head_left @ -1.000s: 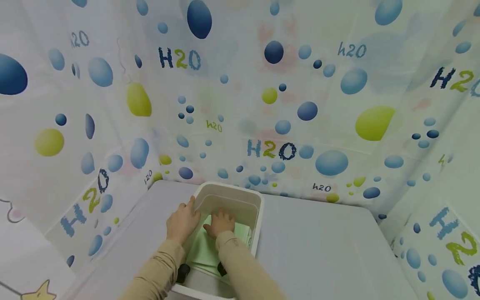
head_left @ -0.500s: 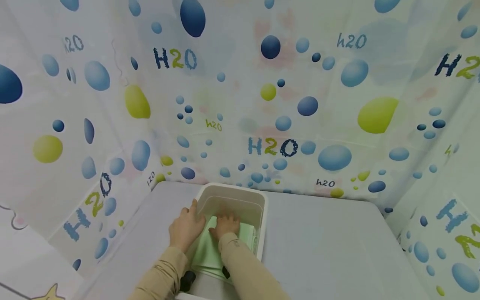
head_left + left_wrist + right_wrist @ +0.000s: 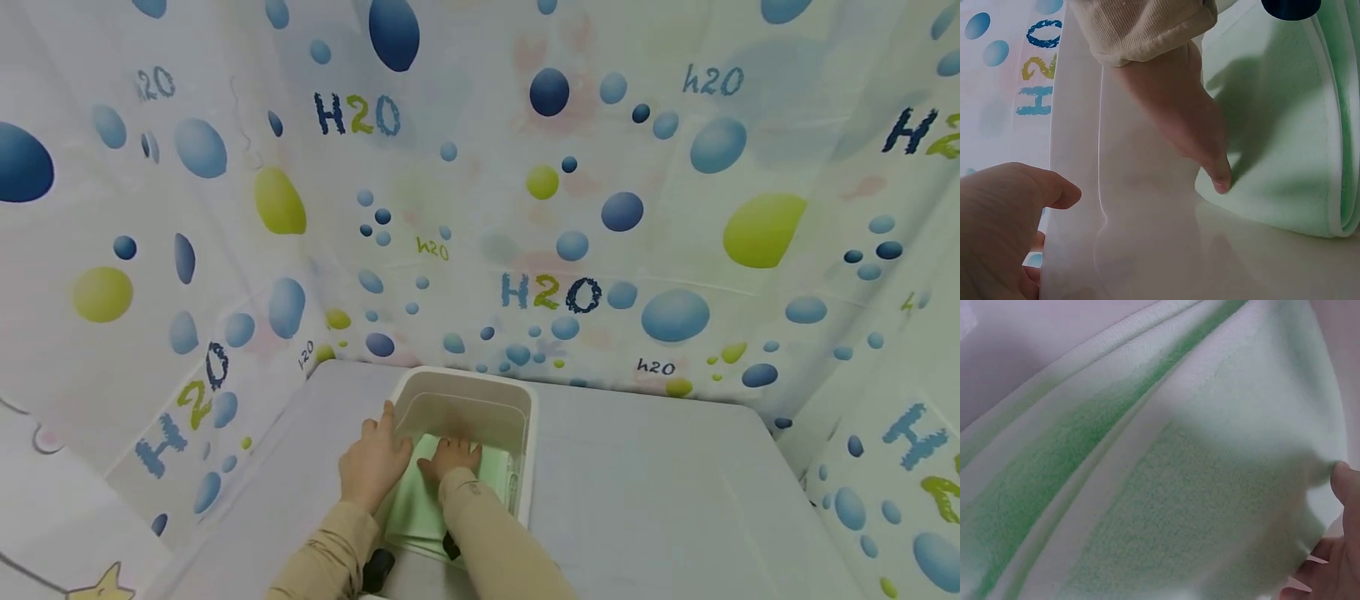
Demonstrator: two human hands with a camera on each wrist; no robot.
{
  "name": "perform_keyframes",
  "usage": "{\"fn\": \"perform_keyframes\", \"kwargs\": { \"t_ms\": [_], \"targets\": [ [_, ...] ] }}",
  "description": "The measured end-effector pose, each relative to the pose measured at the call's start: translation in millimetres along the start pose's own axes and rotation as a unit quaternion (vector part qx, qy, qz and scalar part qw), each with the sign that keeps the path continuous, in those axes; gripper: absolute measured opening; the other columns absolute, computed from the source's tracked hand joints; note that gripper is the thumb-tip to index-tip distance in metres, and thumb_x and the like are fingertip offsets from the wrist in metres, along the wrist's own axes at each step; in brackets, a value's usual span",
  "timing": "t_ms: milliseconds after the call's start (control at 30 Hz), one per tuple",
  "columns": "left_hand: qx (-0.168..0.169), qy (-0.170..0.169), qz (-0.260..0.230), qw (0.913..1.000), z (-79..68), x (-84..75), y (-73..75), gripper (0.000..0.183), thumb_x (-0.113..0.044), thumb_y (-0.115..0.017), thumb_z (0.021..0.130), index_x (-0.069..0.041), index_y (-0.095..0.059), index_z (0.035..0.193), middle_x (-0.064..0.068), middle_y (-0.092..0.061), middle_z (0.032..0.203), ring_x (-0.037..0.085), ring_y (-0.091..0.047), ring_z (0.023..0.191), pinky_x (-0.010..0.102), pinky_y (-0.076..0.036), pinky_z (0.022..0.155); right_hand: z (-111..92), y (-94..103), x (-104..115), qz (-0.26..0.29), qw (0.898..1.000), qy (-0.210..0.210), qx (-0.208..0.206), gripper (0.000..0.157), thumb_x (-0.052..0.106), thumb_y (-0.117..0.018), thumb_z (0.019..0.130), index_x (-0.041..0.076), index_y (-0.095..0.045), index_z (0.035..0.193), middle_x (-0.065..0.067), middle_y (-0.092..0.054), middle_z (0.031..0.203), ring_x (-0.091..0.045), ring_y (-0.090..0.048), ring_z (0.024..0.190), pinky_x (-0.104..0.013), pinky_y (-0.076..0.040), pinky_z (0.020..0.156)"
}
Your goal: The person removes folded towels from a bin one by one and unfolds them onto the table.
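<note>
A folded light green towel (image 3: 416, 508) with pale edging lies in a white plastic bin (image 3: 528, 467). My left hand (image 3: 371, 467) holds the bin's left wall, its thumb over the rim and its other fingers on the outer side in the left wrist view. My right hand (image 3: 452, 458) reaches into the bin and rests on the far part of the towel, fingers spread. In the right wrist view, its thumb and fingertips touch the towel (image 3: 1210, 487) at the edge. The sleeve hides part of the towel in the head view.
The bin stands on a table with a pale cover (image 3: 645, 492). Behind and at both sides hangs a white curtain (image 3: 480, 192) printed with blue and green drops and H2O lettering. Dark wrist devices (image 3: 378, 571) show by the sleeves.
My right hand stays on the towel; its fingers look more bent at the far edge than before. My left hand keeps its place on the bin wall. The head view has shifted slightly.
</note>
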State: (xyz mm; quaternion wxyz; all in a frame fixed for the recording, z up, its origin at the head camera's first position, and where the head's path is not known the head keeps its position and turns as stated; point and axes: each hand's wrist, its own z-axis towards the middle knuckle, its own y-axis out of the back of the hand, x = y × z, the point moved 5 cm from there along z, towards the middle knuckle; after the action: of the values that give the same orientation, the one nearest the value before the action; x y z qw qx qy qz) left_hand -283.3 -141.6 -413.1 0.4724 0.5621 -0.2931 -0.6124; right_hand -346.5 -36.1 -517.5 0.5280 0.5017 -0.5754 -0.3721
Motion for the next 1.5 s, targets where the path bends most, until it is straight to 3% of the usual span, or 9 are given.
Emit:
{"fn": "perform_keyframes", "kwargs": {
  "t_ms": [267,667,800,1000,1233,1333,1500],
  "targets": [
    [-0.014,-0.016,0.012,0.9997,0.8,-3.3,-1.5,0.062,-0.028,-0.055,0.086,-0.005,-0.038,0.141,0.027,-0.056,0.108,0.032,-0.055,0.055,0.044,-0.043,0.046,1,-15.1,-3,0.025,0.999,0.014,0.023,0.073,0.058,-0.049,0.087,0.007,-0.039,0.138,-0.014,-0.044,0.143,-0.029,-0.035,0.136,-0.052,-0.024,0.112],
    [-0.007,-0.018,0.018,0.9997,-1.2,-3.5,-3.6,0.066,-0.028,-0.056,0.085,-0.002,-0.035,0.142,0.028,-0.054,0.109,0.029,-0.054,0.055,0.042,-0.043,0.045,-4,-24.6,-3,-0.047,0.997,0.031,0.046,0.072,0.062,-0.05,0.084,0.013,-0.042,0.137,-0.008,-0.043,0.141,-0.026,-0.038,0.132,-0.049,-0.025,0.112],
    [-0.01,-0.022,0.023,0.9994,-1.4,-3.5,-4.2,0.066,-0.028,-0.056,0.085,-0.002,-0.036,0.141,0.028,-0.054,0.108,0.03,-0.055,0.056,0.042,-0.043,0.046,-3,-27.0,-2,-0.048,0.997,0.035,0.048,0.073,0.064,-0.052,0.082,0.014,-0.044,0.134,-0.01,-0.048,0.135,-0.027,-0.041,0.127,-0.047,-0.029,0.108],
    [-0.011,-0.027,0.029,0.9991,-0.9,-2.3,-3.8,0.066,-0.027,-0.057,0.084,-0.001,-0.036,0.141,0.028,-0.054,0.106,0.029,-0.054,0.056,0.042,-0.042,0.045,2,-27.6,2,-0.09,0.994,0.051,0.021,0.075,0.067,-0.051,0.081,0.02,-0.039,0.137,-0.008,-0.052,0.128,-0.024,-0.045,0.119,-0.04,-0.036,0.099],
    [-0.008,-0.025,0.027,0.9993,1.5,-3.9,-3.6,0.067,-0.028,-0.057,0.084,-0.001,-0.035,0.141,0.028,-0.054,0.106,0.031,-0.055,0.058,0.044,-0.044,0.048,3,-19.8,8,-0.172,0.983,0.063,-0.01,0.071,0.069,-0.051,0.079,0.028,-0.037,0.136,-0.002,-0.051,0.128,-0.019,-0.046,0.118,-0.037,-0.036,0.097],
    [0.0,-0.025,0.027,0.9993,1.9,-3.6,-4.2,0.067,-0.027,-0.057,0.083,-0.001,-0.035,0.141,0.028,-0.054,0.106,0.03,-0.054,0.058,0.044,-0.043,0.047,1,-13.3,11,-0.186,0.979,0.069,-0.034,0.067,0.069,-0.051,0.079,0.028,-0.04,0.13,-0.001,-0.051,0.126,-0.019,-0.045,0.116,-0.036,-0.035,0.095],
    [0.016,-0.029,0.027,0.9991,5.9,-2.4,-6.3,0.068,-0.027,-0.058,0.084,0.001,-0.034,0.141,0.029,-0.053,0.108,0.028,-0.053,0.056,0.042,-0.043,0.046,1,5.0,13,-0.19,0.974,0.066,-0.102,0.056,0.069,-0.053,0.078,0.023,-0.043,0.109,-0.001,-0.049,0.103,-0.018,-0.043,0.099,-0.034,-0.035,0.083]
  ]
}}
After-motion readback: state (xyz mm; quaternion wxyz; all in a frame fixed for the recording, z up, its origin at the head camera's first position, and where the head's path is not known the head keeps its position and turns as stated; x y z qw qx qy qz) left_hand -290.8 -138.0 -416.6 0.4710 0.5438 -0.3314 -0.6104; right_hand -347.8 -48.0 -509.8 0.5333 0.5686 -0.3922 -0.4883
